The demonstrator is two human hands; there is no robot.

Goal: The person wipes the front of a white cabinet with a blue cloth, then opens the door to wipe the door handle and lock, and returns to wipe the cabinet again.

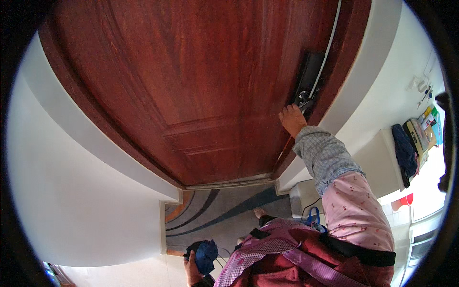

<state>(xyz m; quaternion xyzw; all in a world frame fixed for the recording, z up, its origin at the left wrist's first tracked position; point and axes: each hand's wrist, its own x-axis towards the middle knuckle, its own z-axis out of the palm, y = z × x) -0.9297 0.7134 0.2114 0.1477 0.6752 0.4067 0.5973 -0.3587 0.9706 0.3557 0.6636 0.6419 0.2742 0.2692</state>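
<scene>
A reddish-brown wooden door (218,79) fills the upper middle of the view. My right hand (292,120) is at the metal door handle (304,105), its fingers curled around the lever on a dark lock plate (311,71). A thin light line runs along the door's right edge. Low in the picture, my left hand (193,268) grips a bunched dark blue cloth (206,253). A pink sleeve and a grey checked sleeve cover my right arm.
A patterned grey rug (222,211) lies at the door's foot. White walls (89,172) flank the frame. At right, a white cabinet (376,161) bears a dark cloth (404,149) and boxes. Keys (425,97) hang on the wall. A blue-handled bag (315,219) is beside me.
</scene>
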